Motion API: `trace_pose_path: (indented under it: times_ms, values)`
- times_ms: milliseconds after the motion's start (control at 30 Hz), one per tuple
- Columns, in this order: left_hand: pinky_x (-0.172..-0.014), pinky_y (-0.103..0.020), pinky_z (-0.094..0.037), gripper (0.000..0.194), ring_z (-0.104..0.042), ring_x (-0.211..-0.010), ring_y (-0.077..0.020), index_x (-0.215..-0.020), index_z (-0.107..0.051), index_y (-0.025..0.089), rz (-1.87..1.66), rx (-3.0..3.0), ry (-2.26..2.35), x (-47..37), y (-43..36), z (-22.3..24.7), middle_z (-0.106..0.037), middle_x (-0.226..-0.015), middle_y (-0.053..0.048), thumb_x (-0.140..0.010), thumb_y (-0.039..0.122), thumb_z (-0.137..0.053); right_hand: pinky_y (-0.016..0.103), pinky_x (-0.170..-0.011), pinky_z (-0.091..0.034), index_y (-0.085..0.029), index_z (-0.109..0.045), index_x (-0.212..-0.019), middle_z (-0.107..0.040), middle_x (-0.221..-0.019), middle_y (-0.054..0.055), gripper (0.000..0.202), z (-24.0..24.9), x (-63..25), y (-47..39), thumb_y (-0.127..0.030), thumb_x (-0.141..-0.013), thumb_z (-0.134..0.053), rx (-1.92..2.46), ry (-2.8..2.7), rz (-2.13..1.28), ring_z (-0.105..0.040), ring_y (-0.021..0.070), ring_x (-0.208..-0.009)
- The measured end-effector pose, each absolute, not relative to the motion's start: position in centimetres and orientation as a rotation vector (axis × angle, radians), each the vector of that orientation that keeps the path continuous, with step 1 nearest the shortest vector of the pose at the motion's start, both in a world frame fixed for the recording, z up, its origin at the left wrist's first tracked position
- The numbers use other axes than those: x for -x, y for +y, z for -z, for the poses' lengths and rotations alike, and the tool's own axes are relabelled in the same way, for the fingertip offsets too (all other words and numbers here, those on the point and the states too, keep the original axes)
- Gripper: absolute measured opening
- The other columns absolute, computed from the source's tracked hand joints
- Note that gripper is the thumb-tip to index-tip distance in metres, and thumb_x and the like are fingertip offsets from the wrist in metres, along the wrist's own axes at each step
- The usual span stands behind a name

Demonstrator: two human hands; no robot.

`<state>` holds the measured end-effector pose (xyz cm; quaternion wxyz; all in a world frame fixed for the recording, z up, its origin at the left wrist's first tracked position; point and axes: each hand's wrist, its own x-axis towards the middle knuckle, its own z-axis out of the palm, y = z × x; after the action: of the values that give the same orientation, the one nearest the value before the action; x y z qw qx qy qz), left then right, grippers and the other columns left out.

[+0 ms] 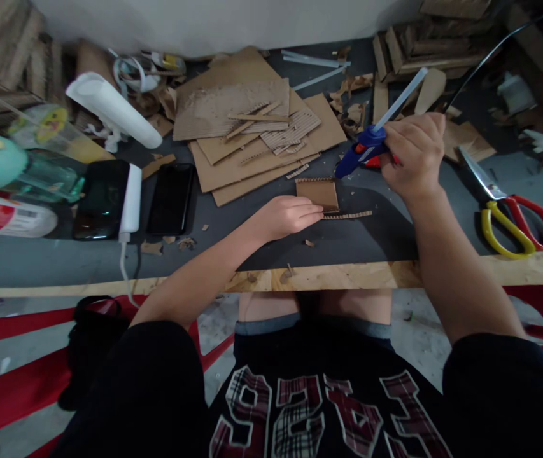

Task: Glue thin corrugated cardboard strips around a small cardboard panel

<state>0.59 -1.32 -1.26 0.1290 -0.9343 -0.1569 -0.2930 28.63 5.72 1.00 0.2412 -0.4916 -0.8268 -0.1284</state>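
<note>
Blue hot-glue gun (361, 151) slants toward half-past seven, right hand (414, 149) curling its fingers round it; left hand (290, 216), fingers together, holds brown cardboard piece (319, 193).

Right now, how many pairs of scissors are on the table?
1: the steel scissors with one yellow and one red handle, at the right of the dark grey table, beyond the right hand. Others may be hidden under the stacked brown cardboard sheets.

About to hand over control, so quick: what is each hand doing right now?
Left hand: closed on the small cardboard piece.
Right hand: closed around the blue glue gun.
</note>
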Motion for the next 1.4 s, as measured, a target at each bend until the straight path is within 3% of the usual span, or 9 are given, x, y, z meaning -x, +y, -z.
trace_pose_path:
  times_ms: [333, 633, 767, 1000, 1200, 1400]
  values:
    - [-0.076, -0.026, -0.062, 0.022, -0.075, -0.090, -0.0153, -0.099, -0.073, 0.013, 0.848, 2.705, -0.457, -0.6, -1.3, 1.3, -0.079, -0.102, -0.004, -0.097, 0.011, -0.051, 0.057, -0.107, -0.036, -0.029, -0.064, -0.118, -0.070, -0.115, 0.009, 0.043, 0.0, -28.9, 6.6, -0.046, -0.101, -0.029, 1.240, -2.219, 0.175, -0.059, 0.0299, -0.117]
    - [-0.080, -0.027, -0.062, 0.024, -0.074, -0.095, -0.0153, -0.103, -0.073, 0.013, 0.795, 2.769, -0.484, -0.4, -1.3, 1.5, -0.078, -0.106, -0.006, -0.098, 0.011, -0.049, 0.060, -0.106, -0.034, -0.027, -0.064, -0.121, -0.071, -0.116, 0.010, 0.048, 0.5, -28.1, 6.3, -0.051, -0.101, -0.028, 1.183, -2.186, 0.133, -0.059, 0.0316, -0.117]
    - [-0.078, -0.027, -0.062, 0.024, -0.075, -0.093, -0.0157, -0.102, -0.073, 0.013, 0.821, 2.749, -0.465, -0.4, -1.3, 1.5, -0.078, -0.105, -0.005, -0.098, 0.010, -0.049, 0.060, -0.105, -0.034, -0.025, -0.063, -0.122, -0.070, -0.117, 0.013, 0.046, 1.1, -27.5, 6.3, -0.054, -0.097, -0.038, 1.146, -2.156, 0.184, -0.060, 0.0330, -0.114]
    - [-0.077, -0.026, -0.062, 0.021, -0.075, -0.091, -0.0157, -0.099, -0.073, 0.013, 0.889, 2.729, -0.450, -1.2, -1.6, 1.5, -0.078, -0.103, -0.004, -0.097, 0.012, -0.053, 0.057, -0.100, -0.040, -0.022, -0.061, -0.127, -0.069, -0.117, 0.013, 0.045, 1.5, -25.2, 5.7, -0.048, -0.095, -0.044, 1.126, -2.073, 0.295, -0.061, 0.0337, -0.112]
    - [-0.074, -0.026, -0.062, 0.018, -0.074, -0.087, -0.0156, -0.098, -0.072, 0.011, 0.933, 2.710, -0.445, -1.6, -1.6, 1.4, -0.079, -0.098, -0.004, -0.096, 0.012, -0.055, 0.057, -0.105, -0.038, -0.027, -0.059, -0.133, -0.067, -0.125, 0.008, 0.043, 1.8, -23.9, 5.6, -0.039, -0.097, -0.038, 1.150, -2.160, 0.172, -0.057, 0.0328, -0.120]
    - [-0.075, -0.025, -0.061, 0.020, -0.074, -0.087, -0.0144, -0.100, -0.072, 0.012, 0.894, 2.722, -0.454, -1.5, -1.5, 1.3, -0.079, -0.100, -0.005, -0.097, 0.012, -0.052, 0.059, -0.105, -0.036, -0.023, -0.059, -0.134, -0.066, -0.127, 0.010, 0.045, 1.6, -23.3, 5.5, -0.034, -0.096, -0.037, 1.206, -2.217, 0.147, -0.057, 0.0336, -0.120]
